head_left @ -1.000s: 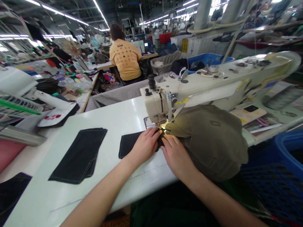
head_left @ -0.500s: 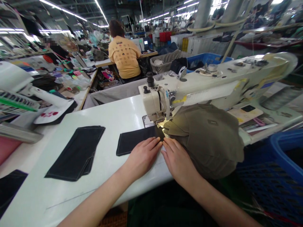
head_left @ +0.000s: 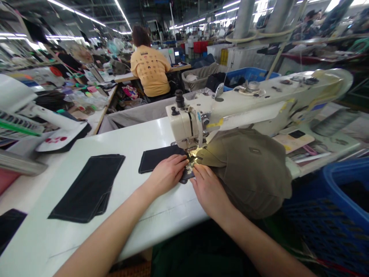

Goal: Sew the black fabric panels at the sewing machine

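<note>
My left hand [head_left: 168, 170] presses on a black cloth piece [head_left: 157, 157] with pale edge stitching, its closed fingers just left of the sewing machine's [head_left: 184, 129] needle area. A dark corner of cloth [head_left: 187, 175] shows between the hands. My right hand [head_left: 209, 188] has its fingers bent at the near-left edge of an olive garment [head_left: 253, 173], close to the lit presser foot. Its grip is partly hidden. The garment lies bunched beneath the machine arm. Farther left, another black cloth piece [head_left: 86, 188] lies flat on the white table [head_left: 138, 134].
A blue plastic basket [head_left: 331, 215] stands at the right, below the table edge. On the left are a white lamp-like fixture [head_left: 17, 92] and another dark cloth [head_left: 10, 227]. A person in a yellow shirt [head_left: 150, 71] sits beyond the machine. A phone [head_left: 296, 134] lies behind the garment.
My left hand has shifted left and away from me, parting from the right hand. The black cloth piece has turned and moved farther back, and a dark corner now shows between my hands.
</note>
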`<state>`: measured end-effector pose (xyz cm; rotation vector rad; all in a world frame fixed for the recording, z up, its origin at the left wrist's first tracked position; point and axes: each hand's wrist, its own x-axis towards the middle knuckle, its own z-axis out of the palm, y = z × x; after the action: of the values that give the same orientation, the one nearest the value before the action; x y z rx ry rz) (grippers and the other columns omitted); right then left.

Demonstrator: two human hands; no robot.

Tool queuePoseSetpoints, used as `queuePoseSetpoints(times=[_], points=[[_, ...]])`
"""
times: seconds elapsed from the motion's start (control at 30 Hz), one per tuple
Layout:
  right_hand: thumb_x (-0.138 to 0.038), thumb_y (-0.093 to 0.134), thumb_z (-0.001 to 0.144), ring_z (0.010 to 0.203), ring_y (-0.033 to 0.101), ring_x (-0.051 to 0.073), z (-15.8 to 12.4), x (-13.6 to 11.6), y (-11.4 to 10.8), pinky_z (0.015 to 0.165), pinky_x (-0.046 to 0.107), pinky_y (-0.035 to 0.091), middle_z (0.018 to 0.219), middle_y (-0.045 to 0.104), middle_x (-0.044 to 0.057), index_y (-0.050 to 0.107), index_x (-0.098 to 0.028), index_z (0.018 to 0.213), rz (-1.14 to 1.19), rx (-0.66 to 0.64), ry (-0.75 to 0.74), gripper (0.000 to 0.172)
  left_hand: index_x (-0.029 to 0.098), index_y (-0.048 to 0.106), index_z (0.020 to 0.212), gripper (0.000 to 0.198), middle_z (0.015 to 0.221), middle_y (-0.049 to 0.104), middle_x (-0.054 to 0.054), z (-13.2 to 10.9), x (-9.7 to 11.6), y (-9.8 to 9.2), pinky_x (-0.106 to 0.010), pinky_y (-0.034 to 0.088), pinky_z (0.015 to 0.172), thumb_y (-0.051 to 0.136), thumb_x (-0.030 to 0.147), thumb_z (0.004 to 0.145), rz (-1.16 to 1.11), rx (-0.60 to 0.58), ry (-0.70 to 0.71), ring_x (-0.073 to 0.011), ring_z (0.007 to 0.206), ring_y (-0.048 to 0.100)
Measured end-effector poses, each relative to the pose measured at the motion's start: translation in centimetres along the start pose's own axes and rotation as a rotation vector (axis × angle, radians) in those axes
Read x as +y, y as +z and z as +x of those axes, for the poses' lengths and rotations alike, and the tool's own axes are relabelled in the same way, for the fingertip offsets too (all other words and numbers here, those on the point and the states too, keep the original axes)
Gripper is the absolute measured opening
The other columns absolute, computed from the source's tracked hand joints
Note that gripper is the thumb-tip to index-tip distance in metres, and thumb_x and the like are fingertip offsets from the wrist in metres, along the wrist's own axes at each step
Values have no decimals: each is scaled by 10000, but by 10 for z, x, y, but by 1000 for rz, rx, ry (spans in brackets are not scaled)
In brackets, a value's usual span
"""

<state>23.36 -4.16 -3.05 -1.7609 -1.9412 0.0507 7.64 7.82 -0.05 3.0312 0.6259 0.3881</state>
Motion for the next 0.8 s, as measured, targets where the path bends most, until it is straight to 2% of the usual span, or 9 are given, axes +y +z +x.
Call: queuePoseSetpoints(times=[0.23,0.43,0.63,0.73,0.8], points=[[-188,515,990,1220,545,298,-1,2,1,1061,485,497,1283,634,176,614,-82,1251,35,24,-3,298,150,670,1237,348,1263,675,-133,12,-20,1,-421,542,1016,457,134,962,-5,3,-43,-248,1173,620],[-198,503,997,1227,541,293,-2,4,3,1065,487,492,1276,631,175,614,-97,1250,69,44,-12,294,150,644,1278,449,1295,663,-126,10,-22,1,-439,531,1006,461,23,888,43,-34,-84,-266,1198,603],[-179,477,995,1214,555,279,-4,3,1,1059,484,497,1258,635,167,610,-116,1262,145,88,-27,304,119,666,1223,377,1159,654,-149,1,-8,1,-423,552,944,477,48,905,8,-17,-169,-262,1060,623],[-178,455,1004,1219,552,274,-6,2,0,1073,476,490,1255,638,169,613,-103,1256,162,96,-55,307,136,668,1217,302,1080,641,-127,-2,7,0,-387,572,888,525,162,952,-104,-22,-168,-232,968,632],[-178,457,1004,1219,553,276,-7,1,-1,1081,474,485,1250,640,174,618,-89,1244,156,87,-61,303,157,665,1222,296,1080,639,-124,-2,17,0,-408,573,880,561,253,962,-111,-22,-151,-245,983,628]])
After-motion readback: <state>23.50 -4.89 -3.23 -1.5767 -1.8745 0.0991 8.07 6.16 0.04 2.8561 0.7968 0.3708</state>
